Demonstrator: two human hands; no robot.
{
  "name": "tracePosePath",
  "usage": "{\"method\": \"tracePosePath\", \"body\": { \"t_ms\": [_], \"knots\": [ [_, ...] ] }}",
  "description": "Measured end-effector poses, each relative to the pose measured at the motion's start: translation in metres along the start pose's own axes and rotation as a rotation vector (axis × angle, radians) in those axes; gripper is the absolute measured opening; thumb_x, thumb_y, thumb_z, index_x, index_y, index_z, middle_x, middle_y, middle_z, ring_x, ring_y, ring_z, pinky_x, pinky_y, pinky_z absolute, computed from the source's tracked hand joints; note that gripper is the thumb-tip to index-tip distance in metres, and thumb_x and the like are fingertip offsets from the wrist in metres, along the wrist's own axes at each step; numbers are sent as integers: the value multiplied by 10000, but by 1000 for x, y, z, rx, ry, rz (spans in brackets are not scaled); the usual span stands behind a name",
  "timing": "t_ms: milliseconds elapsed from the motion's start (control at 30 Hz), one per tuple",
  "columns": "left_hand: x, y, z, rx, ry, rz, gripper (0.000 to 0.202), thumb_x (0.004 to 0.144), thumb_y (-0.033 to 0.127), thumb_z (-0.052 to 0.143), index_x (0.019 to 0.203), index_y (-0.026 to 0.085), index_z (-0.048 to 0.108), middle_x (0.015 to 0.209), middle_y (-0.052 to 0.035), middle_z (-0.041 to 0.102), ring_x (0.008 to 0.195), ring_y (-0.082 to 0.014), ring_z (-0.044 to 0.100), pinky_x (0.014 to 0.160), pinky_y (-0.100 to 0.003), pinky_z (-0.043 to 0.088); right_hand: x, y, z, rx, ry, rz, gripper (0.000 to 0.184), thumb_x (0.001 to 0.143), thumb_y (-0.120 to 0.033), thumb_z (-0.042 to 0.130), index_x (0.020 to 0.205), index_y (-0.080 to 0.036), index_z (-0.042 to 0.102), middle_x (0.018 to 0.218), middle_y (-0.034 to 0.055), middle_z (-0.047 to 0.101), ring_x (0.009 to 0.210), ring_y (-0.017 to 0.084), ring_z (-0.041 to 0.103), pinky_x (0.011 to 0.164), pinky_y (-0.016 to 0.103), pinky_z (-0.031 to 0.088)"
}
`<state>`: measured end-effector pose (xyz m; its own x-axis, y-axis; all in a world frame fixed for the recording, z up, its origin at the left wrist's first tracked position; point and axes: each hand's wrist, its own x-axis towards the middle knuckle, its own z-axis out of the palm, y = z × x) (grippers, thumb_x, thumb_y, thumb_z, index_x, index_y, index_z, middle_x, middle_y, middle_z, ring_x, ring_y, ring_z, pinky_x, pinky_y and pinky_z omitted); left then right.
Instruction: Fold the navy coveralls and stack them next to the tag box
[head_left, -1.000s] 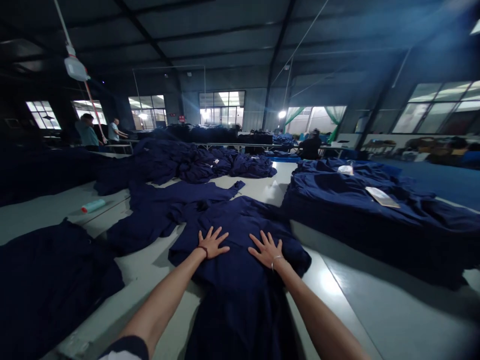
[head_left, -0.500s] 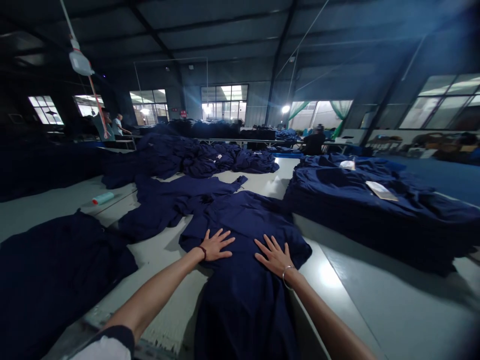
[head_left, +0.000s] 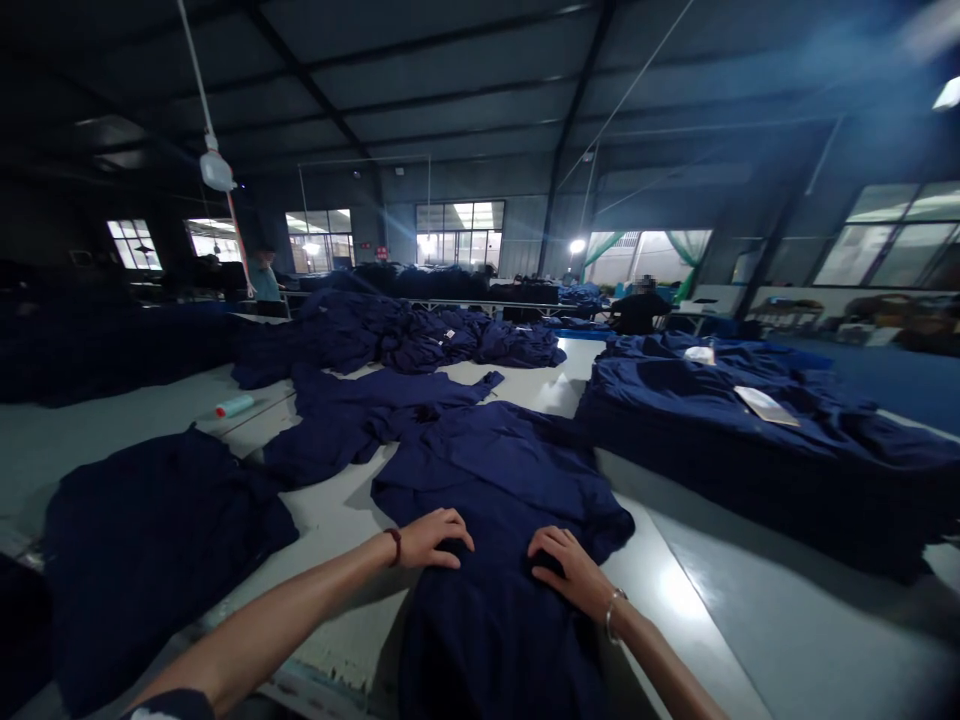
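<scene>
Garment cut off at bottom edge.

From where I stand, the garment is plain navy, as is the stack on the pale grey table. The spool is mint with a red end, the wristband dark red, the bangle silver, the curtain green.

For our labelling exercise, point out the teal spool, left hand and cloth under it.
Teal spool [head_left: 237, 405]: head view, its side.
Left hand [head_left: 429, 538]: head view, its back.
Cloth [head_left: 498, 490]: head view, its upper face.
</scene>
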<state>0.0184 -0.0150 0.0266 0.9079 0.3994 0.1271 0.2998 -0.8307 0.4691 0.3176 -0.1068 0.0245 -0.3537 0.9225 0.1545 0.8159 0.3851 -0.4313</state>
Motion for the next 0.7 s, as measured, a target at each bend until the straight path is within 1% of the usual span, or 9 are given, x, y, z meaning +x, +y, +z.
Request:
{"method": "tracePosePath", "body": {
  "t_ms": [67, 133, 233, 333, 400, 467, 533, 633, 700],
  "knots": [
    [-2, 4, -3, -24, 2, 10, 397, 831, 485, 605, 1168, 274, 610, 1139, -65, 545, 1070, -219, 510, 955, -324, 377, -2, -2, -3, 64, -3, 0, 276, 859, -397, 480, 1070, -276, 611, 1185, 55, 576, 1125, 212, 495, 1008, 390, 365],
    [-5, 8, -6, -47, 2, 32, 357, 848, 422, 600, 1180, 289, 611, 1156, -61, 562, 1074, -215, 518, 950, -316, 384, -6, -5, -7, 111, -11, -20, 299, 871, -436, 462, 1075, -286, 621, 1232, 55, 551, 1175, 213, 467, 1038, 388, 334],
    [-7, 14, -9, -126, -96, 91, 292, 893, 364, 535, 1154, 295, 646, 1078, -39, 620, 1016, -190, 560, 922, -284, 407, -14, -8, -13, 110, -114, -74, 304, 862, -484, 480, 1031, -312, 664, 1211, 51, 548, 1164, 215, 467, 1038, 394, 317],
    [-6, 15, -10, -203, -252, 151, 333, 841, 450, 591, 1128, 304, 676, 1064, -16, 625, 1019, -199, 564, 936, -276, 404, -19, -8, -13, 69, -268, -93, 289, 786, -443, 591, 1043, -343, 676, 1251, 44, 517, 1169, 238, 458, 1034, 426, 302],
    [-4, 15, -9, -204, -299, 178, 412, 760, 542, 651, 1093, 305, 700, 1083, -16, 602, 1028, -219, 551, 943, -284, 399, -20, -8, -10, 23, -300, -84, 325, 722, -371, 646, 1044, -344, 673, 1282, 39, 495, 1177, 249, 446, 1033, 439, 292],
    [-2, 15, -7, -163, -303, 193, 450, 719, 589, 667, 1067, 307, 711, 1057, -23, 590, 1012, -227, 545, 931, -294, 400, -19, -11, -7, -36, -274, -73, 316, 689, -316, 653, 1003, -334, 677, 1264, 32, 507, 1162, 249, 451, 1024, 441, 296],
    [0, 15, -3, -86, -275, 198, 401, 725, 562, 678, 1036, 311, 715, 1033, -26, 586, 987, -223, 542, 911, -299, 402, -18, -17, -4, -102, -225, -64, 235, 687, -290, 645, 917, -321, 685, 1233, 20, 528, 1146, 245, 456, 1024, 448, 286],
    [3, 18, 5, 58, -212, 192, 227, 742, 413, 716, 930, 286, 723, 1023, -33, 590, 955, -216, 540, 873, -305, 406, -18, -31, -4, -174, -170, -82, 119, 707, -268, 634, 806, -308, 686, 1219, 2, 548, 1156, 240, 448, 1035, 457, 254],
    [7, 21, 8, 119, -180, 209, 107, 743, 319, 721, 840, 274, 716, 1047, -35, 596, 989, -226, 529, 882, -323, 399, -16, -41, -9, -168, -189, -131, 102, 736, -254, 606, 787, -301, 681, 1192, -4, 574, 1141, 227, 462, 1015, 443, 279]
  ]
}}
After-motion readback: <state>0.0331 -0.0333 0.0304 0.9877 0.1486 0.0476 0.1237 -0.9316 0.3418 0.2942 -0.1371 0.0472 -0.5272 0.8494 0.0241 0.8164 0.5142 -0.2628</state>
